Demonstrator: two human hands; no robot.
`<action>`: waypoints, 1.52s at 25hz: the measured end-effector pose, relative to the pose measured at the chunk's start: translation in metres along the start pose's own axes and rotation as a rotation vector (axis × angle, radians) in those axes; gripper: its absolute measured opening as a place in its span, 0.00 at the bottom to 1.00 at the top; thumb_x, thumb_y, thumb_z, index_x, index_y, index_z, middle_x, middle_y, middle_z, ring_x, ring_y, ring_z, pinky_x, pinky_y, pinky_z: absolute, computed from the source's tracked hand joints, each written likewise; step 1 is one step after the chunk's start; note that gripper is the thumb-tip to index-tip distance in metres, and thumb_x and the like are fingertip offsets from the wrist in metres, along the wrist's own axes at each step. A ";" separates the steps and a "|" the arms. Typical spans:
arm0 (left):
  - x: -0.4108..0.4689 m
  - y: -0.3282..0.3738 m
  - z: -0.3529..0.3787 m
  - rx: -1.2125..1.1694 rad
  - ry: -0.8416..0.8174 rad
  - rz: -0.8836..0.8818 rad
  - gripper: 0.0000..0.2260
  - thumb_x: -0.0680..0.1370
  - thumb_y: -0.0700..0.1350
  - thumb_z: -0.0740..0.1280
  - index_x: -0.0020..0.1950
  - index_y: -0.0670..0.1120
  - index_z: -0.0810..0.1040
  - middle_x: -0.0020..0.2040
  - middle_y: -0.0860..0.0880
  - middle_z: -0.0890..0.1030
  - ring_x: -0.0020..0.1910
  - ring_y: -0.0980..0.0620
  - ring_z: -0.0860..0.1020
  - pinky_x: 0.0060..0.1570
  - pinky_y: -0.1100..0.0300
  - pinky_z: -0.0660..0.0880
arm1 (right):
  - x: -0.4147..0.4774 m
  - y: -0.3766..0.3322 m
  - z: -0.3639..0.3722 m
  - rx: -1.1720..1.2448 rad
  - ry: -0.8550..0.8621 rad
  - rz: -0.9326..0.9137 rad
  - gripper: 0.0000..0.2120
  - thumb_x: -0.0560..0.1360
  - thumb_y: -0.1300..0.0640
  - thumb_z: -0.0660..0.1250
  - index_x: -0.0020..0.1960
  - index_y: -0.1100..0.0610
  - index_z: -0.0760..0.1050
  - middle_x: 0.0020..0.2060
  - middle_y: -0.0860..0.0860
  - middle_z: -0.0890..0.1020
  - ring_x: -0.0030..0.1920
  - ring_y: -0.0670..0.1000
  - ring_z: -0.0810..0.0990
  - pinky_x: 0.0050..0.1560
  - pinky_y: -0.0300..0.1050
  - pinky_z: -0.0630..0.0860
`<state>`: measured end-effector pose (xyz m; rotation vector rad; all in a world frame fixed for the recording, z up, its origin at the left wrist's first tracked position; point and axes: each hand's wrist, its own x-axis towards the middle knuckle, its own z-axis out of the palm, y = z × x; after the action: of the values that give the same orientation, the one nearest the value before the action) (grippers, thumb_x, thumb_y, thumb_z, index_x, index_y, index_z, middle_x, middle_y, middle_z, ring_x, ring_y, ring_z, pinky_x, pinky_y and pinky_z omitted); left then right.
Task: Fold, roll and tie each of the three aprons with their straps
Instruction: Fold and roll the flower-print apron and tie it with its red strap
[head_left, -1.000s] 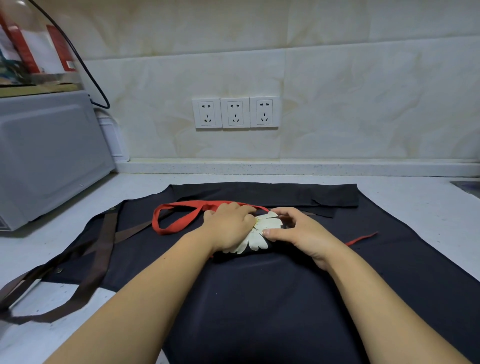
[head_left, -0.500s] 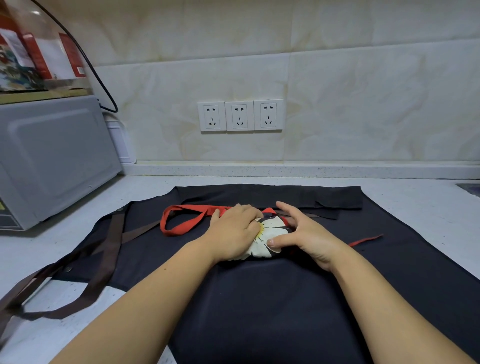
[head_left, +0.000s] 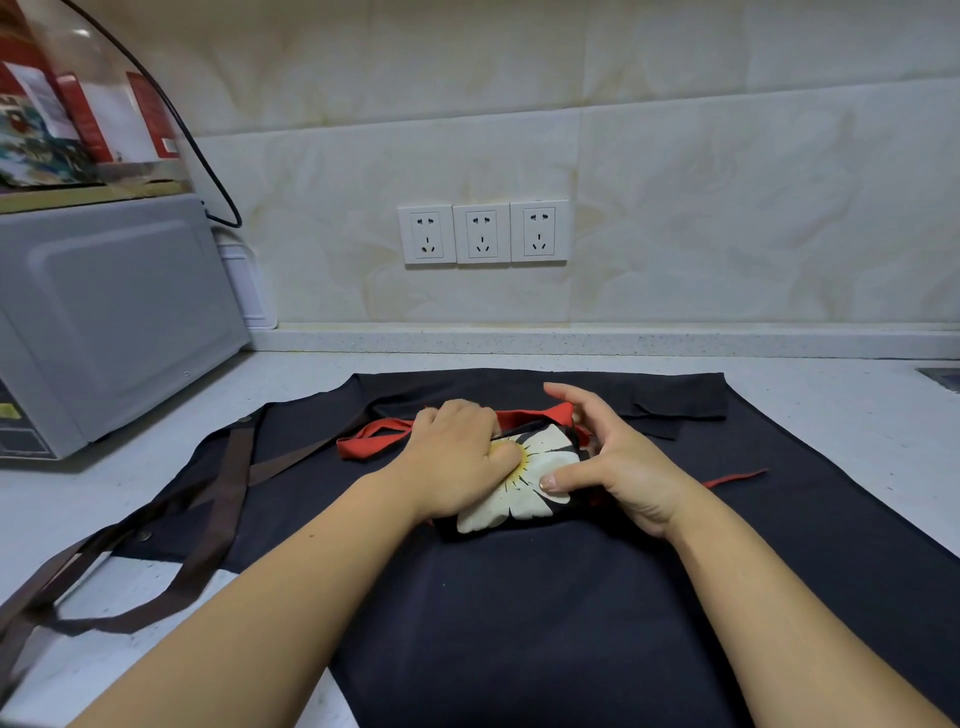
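- Pressing down on the rolled apron, the left hand sits knuckles-up, fingers curled onto the yellow centre of the daisy print.
- Right hand brackets the roll's right end: thumb flat on the near side of the white petals, fingers arched over the far side by the red strap. Whether the fingertips actually pinch the strap cannot be told.
- Roll is small and dark, daisy face up, lying between the two hands on top of the dark apron.
- Red strap loops out to the left of the roll; a thin red end trails out to the right past the right wrist.
- Dark apron lies spread flat across the countertop, with a folded dark band along its far edge.
- Brown straps run off its left side, crossing each other and trailing onto bare counter.
- Grey microwave stands at left, a black cable hanging behind it.
- Three white wall sockets sit on the tiled wall straight ahead.
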<state>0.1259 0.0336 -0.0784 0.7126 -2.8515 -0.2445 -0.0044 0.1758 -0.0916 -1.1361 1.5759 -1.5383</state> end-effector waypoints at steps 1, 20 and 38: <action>-0.001 0.000 -0.005 -0.031 0.036 0.036 0.20 0.73 0.62 0.49 0.43 0.47 0.70 0.44 0.52 0.75 0.53 0.50 0.72 0.51 0.57 0.64 | 0.000 -0.002 -0.002 0.007 0.002 -0.009 0.42 0.63 0.76 0.74 0.67 0.42 0.70 0.54 0.50 0.74 0.49 0.44 0.77 0.49 0.34 0.76; -0.031 0.006 -0.012 -0.483 -0.069 -0.073 0.21 0.66 0.68 0.72 0.53 0.60 0.73 0.46 0.63 0.81 0.46 0.64 0.79 0.53 0.56 0.77 | -0.009 -0.030 -0.040 0.353 0.264 0.024 0.18 0.74 0.69 0.65 0.61 0.55 0.75 0.30 0.48 0.61 0.26 0.43 0.58 0.24 0.36 0.51; -0.011 0.042 0.026 -1.670 -0.022 -0.253 0.19 0.59 0.63 0.73 0.47 0.61 0.84 0.38 0.52 0.82 0.48 0.45 0.72 0.55 0.51 0.68 | 0.005 -0.006 0.024 0.018 0.516 0.066 0.08 0.78 0.53 0.65 0.57 0.48 0.72 0.36 0.47 0.80 0.36 0.42 0.80 0.39 0.37 0.75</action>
<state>0.1108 0.0778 -0.0964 0.5399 -1.5243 -2.1519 0.0155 0.1612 -0.0868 -0.6956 1.8973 -1.8959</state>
